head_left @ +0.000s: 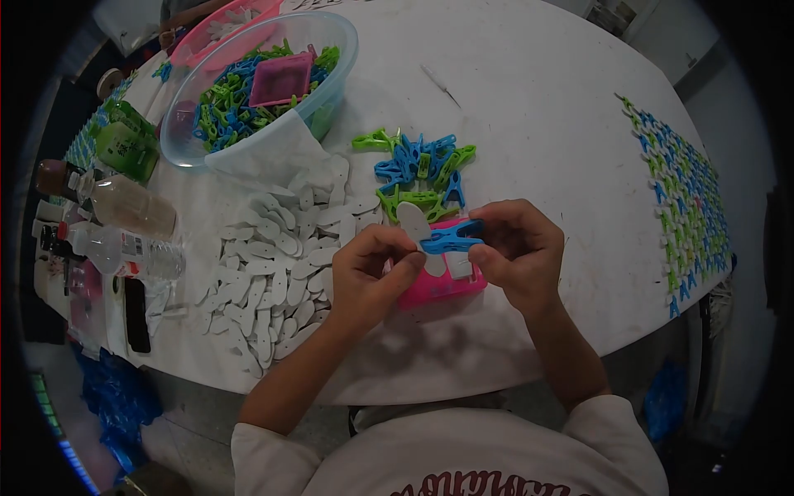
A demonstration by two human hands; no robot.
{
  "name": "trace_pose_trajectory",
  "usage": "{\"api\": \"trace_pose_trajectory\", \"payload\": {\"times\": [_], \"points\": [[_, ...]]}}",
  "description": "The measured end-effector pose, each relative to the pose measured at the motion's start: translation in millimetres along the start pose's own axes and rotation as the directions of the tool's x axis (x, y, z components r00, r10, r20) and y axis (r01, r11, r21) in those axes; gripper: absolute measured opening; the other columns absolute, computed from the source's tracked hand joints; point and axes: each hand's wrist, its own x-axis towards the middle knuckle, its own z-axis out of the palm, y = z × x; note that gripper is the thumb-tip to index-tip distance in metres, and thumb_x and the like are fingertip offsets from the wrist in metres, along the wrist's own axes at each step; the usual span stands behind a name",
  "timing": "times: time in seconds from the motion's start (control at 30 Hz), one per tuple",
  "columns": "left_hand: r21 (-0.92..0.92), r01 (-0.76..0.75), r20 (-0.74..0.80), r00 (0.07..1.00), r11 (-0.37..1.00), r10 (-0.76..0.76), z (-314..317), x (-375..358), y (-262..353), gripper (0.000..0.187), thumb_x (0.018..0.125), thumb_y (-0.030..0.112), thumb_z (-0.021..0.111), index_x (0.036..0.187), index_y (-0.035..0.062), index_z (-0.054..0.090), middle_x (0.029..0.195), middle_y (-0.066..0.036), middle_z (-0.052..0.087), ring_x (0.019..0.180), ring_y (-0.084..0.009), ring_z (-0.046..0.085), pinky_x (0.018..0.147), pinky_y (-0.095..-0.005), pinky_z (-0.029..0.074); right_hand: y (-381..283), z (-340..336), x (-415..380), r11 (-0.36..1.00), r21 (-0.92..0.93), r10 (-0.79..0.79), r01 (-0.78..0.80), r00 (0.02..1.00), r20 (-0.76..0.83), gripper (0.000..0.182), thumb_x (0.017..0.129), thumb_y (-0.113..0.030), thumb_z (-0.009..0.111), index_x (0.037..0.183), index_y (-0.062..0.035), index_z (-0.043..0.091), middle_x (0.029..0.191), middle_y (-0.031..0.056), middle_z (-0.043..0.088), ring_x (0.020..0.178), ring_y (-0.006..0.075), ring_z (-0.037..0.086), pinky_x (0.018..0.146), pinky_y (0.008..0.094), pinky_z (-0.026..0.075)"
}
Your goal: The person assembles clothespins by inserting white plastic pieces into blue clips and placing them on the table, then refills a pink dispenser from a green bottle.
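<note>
Counter (571, 99) in head view: white, edge curving past six o'clock, grey floor (203, 438) at seven, open stretch toward two, clip rows (682, 198) at three. Near centre, over pink box (434, 295): blue clip (451, 240) pinched in right hand (521, 256), white piece (413, 221) pinched in left hand (380, 269).

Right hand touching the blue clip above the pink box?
Touching. Head view: the right hand pinches the blue clip between thumb and fingers.

White table (579, 124): pale pieces (263, 267), clips (401, 165), basin (339, 87), bottles (132, 207).
</note>
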Motion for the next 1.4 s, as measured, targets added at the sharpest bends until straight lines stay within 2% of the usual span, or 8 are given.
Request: {"api": "trace_pose_trajectory", "payload": {"times": [0.23, 0.33, 0.4, 0.5, 0.9, 1.1, 1.27, 1.4], "points": [[0.064, -0.04, -0.006, 0.999, 0.997, 0.04, 5.0, -0.4, 3.8, 0.016, 0.085, -0.008, 0.067, 0.097, 0.001, 0.062, 0.089, -0.004, 0.065, 0.08, -0.0083, 0.061, 0.073, -0.023, 0.048, 4.2, 5.5, -0.7, 0.995, 0.092, -0.033, 0.035, 0.999, -0.016, 0.034, 0.085, 0.004, 0.07, 0.117, 0.0028, 0.061, 0.099, 0.0094, 0.07, 0.084, 0.0089, 0.063, 0.073, 0.0254, 0.053], [0.104, -0.118, 0.016, 0.993, 0.988, 0.117, 2.4, 2.1, 4.4, 0.019, 0.084, -0.011, 0.068, 0.1, -0.0011, 0.063, 0.093, -0.006, 0.065, 0.083, -0.0106, 0.061, 0.075, -0.0243, 0.048, 0.4, 5.7, 4.9, 0.995, -0.053, -0.09, 0.086, 0.994, -0.067, 0.034, 0.081, 0.002, 0.067, 0.115, 0.0023, 0.063, 0.092, 0.0084, 0.068, 0.079, 0.0118, 0.062, 0.069, 0.0288, 0.053], [0.13, -0.147, 0.021, 0.989, 0.98, 0.146, -0.7, 2.9, 2.9, 0.02, 0.083, -0.012, 0.068, 0.1, -0.0021, 0.064, 0.094, -0.007, 0.065, 0.084, -0.0118, 0.061, 0.075, -0.0249, 0.048, 1.3, -5.0, 11.5, 0.812, -0.43, -0.325, 0.393, 0.918, 0.227, 0.032, 0.077, 0.0, 0.067, 0.109, 0.0017, 0.066, 0.086, 0.0095, 0.065, 0.074, 0.017, 0.062, 0.065, 0.0318, 0.053], [0.268, -0.282, 0.127, 0.958, 0.921, 0.257, -8.1, 13.2, 8.0, 0.017, 0.083, -0.004, 0.073, 0.099, 0.0018, 0.069, 0.089, -0.004, 0.067, 0.08, -0.0085, 0.061, 0.071, -0.0236, 0.048, 6.0, -0.8, 9.3, 0.705, -0.525, -0.391, 0.477, 0.879, 0.273, 0.027, 0.075, -0.003, 0.072, 0.102, 0.0012, 0.069, 0.086, 0.0124, 0.065, 0.073, 0.0212, 0.063, 0.063, 0.0326, 0.052], [0.498, -0.499, 0.262, 0.866, 0.709, 0.426, -22.1, 13.8, 15.8, 0.025, 0.078, -0.003, 0.077, 0.101, 0.0027, 0.07, 0.087, -0.007, 0.068, 0.079, -0.0194, 0.064, 0.073, -0.0302, 0.05, 9.4, -5.9, 9.6, 0.767, -0.556, -0.108, 0.319, 0.92, 0.378, 0.032, 0.073, -0.001, 0.077, 0.103, 0.0056, 0.069, 0.09, 0.012, 0.066, 0.071, 0.0165, 0.059, 0.061, 0.0268, 0.047], [0.454, -0.587, 0.272, 0.807, 0.67, 0.523, -22.5, 15.2, 10.5, 0.075, 0.066, 0.031, 0.09, 0.132, 0.0159, 0.058, 0.117, -0.009, 0.062, 0.106, -0.0268, 0.058, 0.095, -0.0418, 0.041, -0.4, -22.3, 13.6, 0.701, -0.574, -0.289, 0.423, 0.905, 0.313, 0.025, 0.07, 0.001, 0.073, 0.095, 0.0011, 0.069, 0.086, 0.0109, 0.068, 0.073, 0.0184, 0.063, 0.061, 0.027, 0.049], [0.842, -0.487, 0.463, 0.873, 0.232, 0.151, -27.4, 5.0, 1.4, 0.102, 0.056, 0.029, 0.092, 0.147, 0.024, 0.045, 0.123, -0.011, 0.057, 0.116, -0.0277, 0.055, 0.102, -0.0457, 0.036, -14.2, -37.0, 18.5, 0.59, -0.672, -0.223, 0.448, 0.89, 0.397, 0.024, 0.07, 0.001, 0.071, 0.093, 0.0001, 0.067, 0.085, 0.0104, 0.068, 0.071, 0.0178, 0.062, 0.058, 0.0271, 0.048], [0.825, -0.493, 0.483, 0.869, 0.277, 0.111, -29.4, 9.7, 3.3, 0.105, 0.055, 0.028, 0.092, 0.148, 0.0236, 0.044, 0.121, -0.01, 0.058, 0.117, -0.0272, 0.056, 0.102, -0.0446, 0.036, -11.2, -35.3, 23.8, 0.509, -0.673, -0.216, 0.537, 0.836, 0.504, 0.025, 0.069, 0.001, 0.072, 0.094, -0.0008, 0.067, 0.085, 0.0096, 0.067, 0.068, 0.0146, 0.061, 0.056, 0.0255, 0.046]]}}
